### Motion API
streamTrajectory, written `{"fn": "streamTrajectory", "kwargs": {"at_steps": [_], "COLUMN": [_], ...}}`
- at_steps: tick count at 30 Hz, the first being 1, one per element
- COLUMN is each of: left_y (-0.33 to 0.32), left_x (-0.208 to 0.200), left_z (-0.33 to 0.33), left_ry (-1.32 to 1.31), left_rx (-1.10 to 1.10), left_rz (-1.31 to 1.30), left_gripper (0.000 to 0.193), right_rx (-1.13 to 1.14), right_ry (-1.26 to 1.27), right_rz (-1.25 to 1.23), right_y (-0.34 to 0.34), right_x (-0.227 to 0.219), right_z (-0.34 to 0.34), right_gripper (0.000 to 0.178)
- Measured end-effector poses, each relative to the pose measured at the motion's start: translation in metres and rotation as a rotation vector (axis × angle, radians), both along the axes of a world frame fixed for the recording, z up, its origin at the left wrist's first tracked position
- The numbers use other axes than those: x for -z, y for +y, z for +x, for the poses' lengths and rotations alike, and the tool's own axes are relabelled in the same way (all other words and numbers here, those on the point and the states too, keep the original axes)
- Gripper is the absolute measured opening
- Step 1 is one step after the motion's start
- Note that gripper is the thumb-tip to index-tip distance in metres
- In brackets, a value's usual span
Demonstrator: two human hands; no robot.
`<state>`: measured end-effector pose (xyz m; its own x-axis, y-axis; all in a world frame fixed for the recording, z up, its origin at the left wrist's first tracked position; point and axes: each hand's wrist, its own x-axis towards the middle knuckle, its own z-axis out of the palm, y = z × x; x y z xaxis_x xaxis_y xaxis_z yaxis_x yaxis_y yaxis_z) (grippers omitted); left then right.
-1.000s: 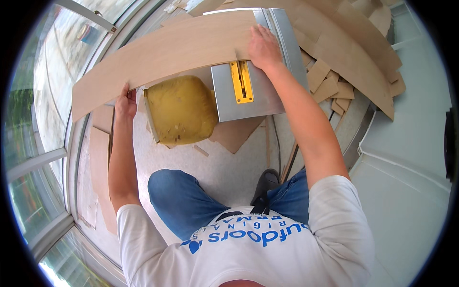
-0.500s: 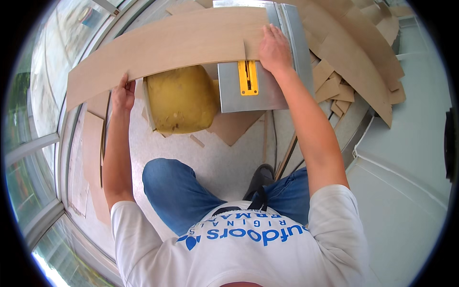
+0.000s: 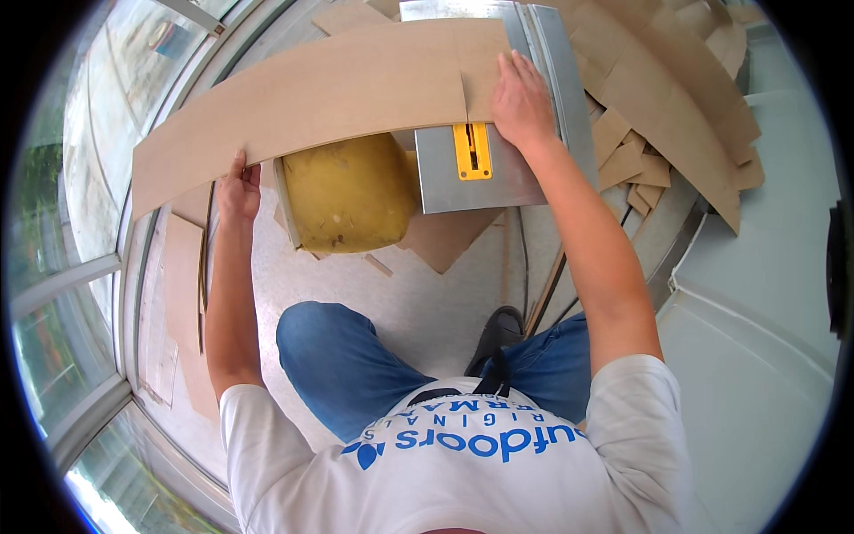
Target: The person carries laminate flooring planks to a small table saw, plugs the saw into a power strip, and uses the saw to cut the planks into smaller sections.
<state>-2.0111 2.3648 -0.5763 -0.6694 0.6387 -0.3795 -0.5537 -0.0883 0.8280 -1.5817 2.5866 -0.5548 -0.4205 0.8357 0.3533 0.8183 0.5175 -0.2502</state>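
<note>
A long, thin tan wooden board lies across a grey metal saw table with a yellow slotted insert. A dark slit runs into the board from its near edge, in line with the insert's slot; any blade is hidden. My left hand pinches the board's near edge toward its left end, thumb on top and other fingers mostly beneath. At the right end, my right hand lies flat on the board, its fingers stretched toward the far side, just right of the slit.
Below the board hangs a bulging yellow bag beside the saw table. Offcuts and larger curved sheets pile up at the right. Narrow panels lean near the windows at the left. A dark cable runs along the floor.
The whole view has shifted slightly. The board's near edge covers a little more of the yellow insert, and the slit looks longer. Both hands keep their places on the board.
</note>
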Motion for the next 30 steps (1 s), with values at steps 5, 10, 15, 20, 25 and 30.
{"fn": "streamTrajectory", "kwargs": {"at_steps": [5,10,15,20,25,30], "left_y": [0.000,-0.005,-0.014,-0.025,-0.037,-0.046], "left_x": [0.003,0.000,0.002,-0.013,-0.009,-0.005], "left_z": [-0.002,0.001,0.003,0.024,0.023,0.025], "left_ry": [-0.005,-0.015,0.025,0.029,0.007,0.009], "left_rx": [0.020,0.002,0.023,0.006,0.020,0.034], "left_rz": [0.013,0.003,0.008,-0.022,-0.001,0.007], "left_gripper": [0.027,0.028,0.029,0.029,0.029,0.029], "right_rx": [0.003,-0.012,0.008,-0.001,0.006,0.015], "right_ry": [-0.006,-0.014,-0.023,-0.019,-0.039,-0.039], "right_rz": [0.059,0.024,-0.021,-0.019,-0.021,-0.026], "right_y": [-0.002,-0.004,-0.018,-0.032,-0.041,-0.049], "right_x": [-0.002,-0.002,-0.007,-0.008,-0.008,-0.008], "right_z": [0.001,0.000,0.003,0.010,0.013,0.017], "right_gripper": [0.042,0.044,0.046,0.045,0.046,0.046]}}
